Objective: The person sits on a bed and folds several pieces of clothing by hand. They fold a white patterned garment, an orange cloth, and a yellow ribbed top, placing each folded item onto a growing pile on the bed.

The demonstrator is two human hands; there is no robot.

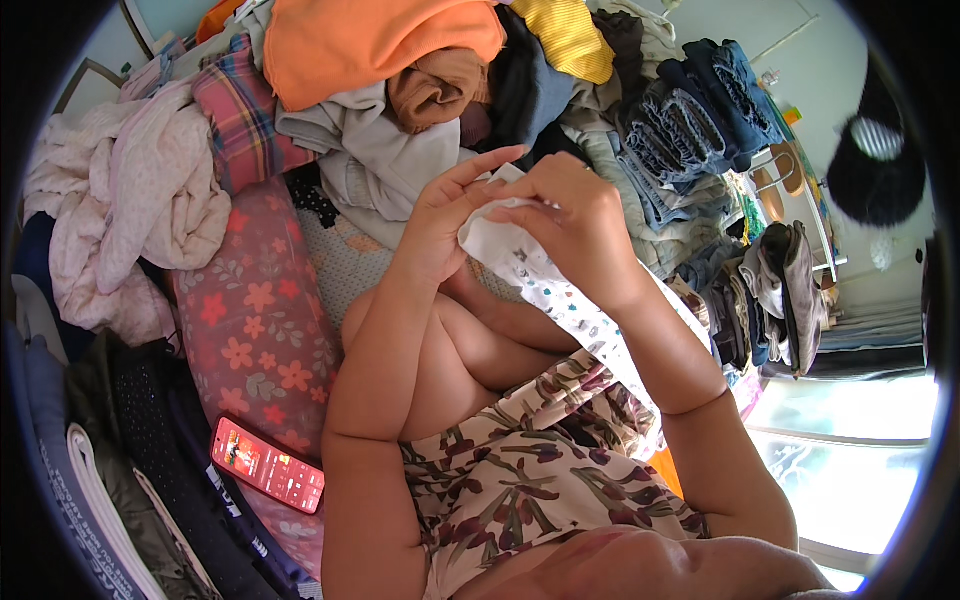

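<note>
A white cloth (574,319) with small grey, teal and dark prints hangs between my hands and trails down past my right forearm; its full shape is hidden. At its upper end, my left hand (450,214) pinches the edge, with one finger stretched out. My right hand (581,214) grips the same edge from the other side, thumb on the near face. A small white flap (506,173) sticks up between the fingers. Beneath the cloth are my folded legs and a floral-print garment (517,480) that I wear.
Ahead rises a heap of clothes with an orange garment (367,52) and a rolled brown one (439,86). Folded jeans (675,135) are stacked at right. A lit phone (268,465) lies on a floral pillow (259,322) at left, beside folded dark clothes (150,420).
</note>
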